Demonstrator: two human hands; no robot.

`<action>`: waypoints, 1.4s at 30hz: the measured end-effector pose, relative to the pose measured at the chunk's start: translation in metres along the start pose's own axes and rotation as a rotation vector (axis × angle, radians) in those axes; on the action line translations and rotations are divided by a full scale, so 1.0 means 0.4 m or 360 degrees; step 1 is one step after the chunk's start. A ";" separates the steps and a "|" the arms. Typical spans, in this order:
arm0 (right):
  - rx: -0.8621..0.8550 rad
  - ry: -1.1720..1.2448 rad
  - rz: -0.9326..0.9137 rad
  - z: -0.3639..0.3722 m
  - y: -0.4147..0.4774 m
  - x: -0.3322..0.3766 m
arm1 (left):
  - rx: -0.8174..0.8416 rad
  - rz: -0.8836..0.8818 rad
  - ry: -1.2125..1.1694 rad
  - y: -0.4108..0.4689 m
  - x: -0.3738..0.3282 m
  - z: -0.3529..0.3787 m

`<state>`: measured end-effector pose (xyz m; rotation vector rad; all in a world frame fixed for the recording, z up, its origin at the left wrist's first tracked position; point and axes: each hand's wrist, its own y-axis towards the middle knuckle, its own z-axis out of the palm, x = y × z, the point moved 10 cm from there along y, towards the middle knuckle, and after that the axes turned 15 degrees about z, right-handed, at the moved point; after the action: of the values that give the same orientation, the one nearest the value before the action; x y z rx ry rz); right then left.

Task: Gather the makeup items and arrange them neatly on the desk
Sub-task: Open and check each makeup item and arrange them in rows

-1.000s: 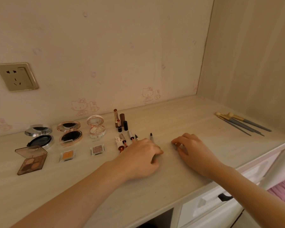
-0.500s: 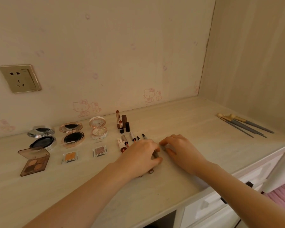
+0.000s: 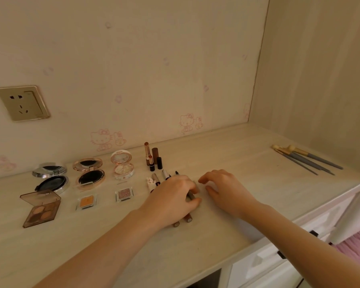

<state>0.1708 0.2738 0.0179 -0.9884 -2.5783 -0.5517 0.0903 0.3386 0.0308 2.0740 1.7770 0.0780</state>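
Note:
Makeup lies in rows on the pale desk point(image 3: 247, 163). At the left are open compacts point(image 3: 89, 175), an eyeshadow palette point(image 3: 42, 208) and two small pans point(image 3: 85, 201). Lipsticks point(image 3: 152, 156) stand upright behind a row of pencils point(image 3: 164, 175). My left hand point(image 3: 173, 200) lies over the pencils, fingers curled round a grey pencil point(image 3: 190, 195); two brown ends point(image 3: 185, 220) stick out below it. My right hand point(image 3: 227, 190) rests just right of it, fingers loosely bent, touching the desk and holding nothing that I can see.
Several grey-handled makeup brushes point(image 3: 306, 159) lie at the far right of the desk near the side wall. A wall socket point(image 3: 23, 103) sits at the upper left. White drawers point(image 3: 279, 258) with dark handles hang below the desk's front edge.
My right hand slid left until it came beside my left hand. My left hand stayed over the pencils and now holds the grey one more visibly.

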 end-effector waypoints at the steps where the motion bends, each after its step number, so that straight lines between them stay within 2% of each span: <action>1: -0.0007 -0.0001 0.0008 -0.009 0.000 -0.007 | -0.0021 0.0002 0.0004 0.004 -0.001 -0.005; 11: -0.0082 -0.0160 0.0231 -0.128 0.001 -0.166 | -0.0083 -0.0025 -0.0081 0.110 -0.039 0.013; 18: -0.0099 -0.0279 0.0481 -0.219 0.010 -0.359 | -0.0070 -0.0090 -0.0321 0.254 -0.081 0.101; 26: -0.0266 -0.0445 0.0758 -0.345 0.043 -0.598 | -0.0023 0.0029 -0.0372 0.459 -0.196 0.227; 31: -0.0241 -0.0438 0.0985 -0.393 0.062 -0.732 | 0.0017 0.0055 -0.0379 0.565 -0.245 0.306; 36: -0.0145 -0.0547 0.1078 -0.378 0.084 -0.804 | 0.0099 0.0152 -0.0227 0.636 -0.298 0.367; 42: -0.0118 -0.0549 0.1050 -0.370 0.102 -0.819 | 0.0142 0.0193 -0.0043 0.665 -0.308 0.397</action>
<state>0.4542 0.0491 0.0168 -1.9872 -2.2852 -0.3114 0.3636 0.1501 0.0017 2.2345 1.6659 0.0054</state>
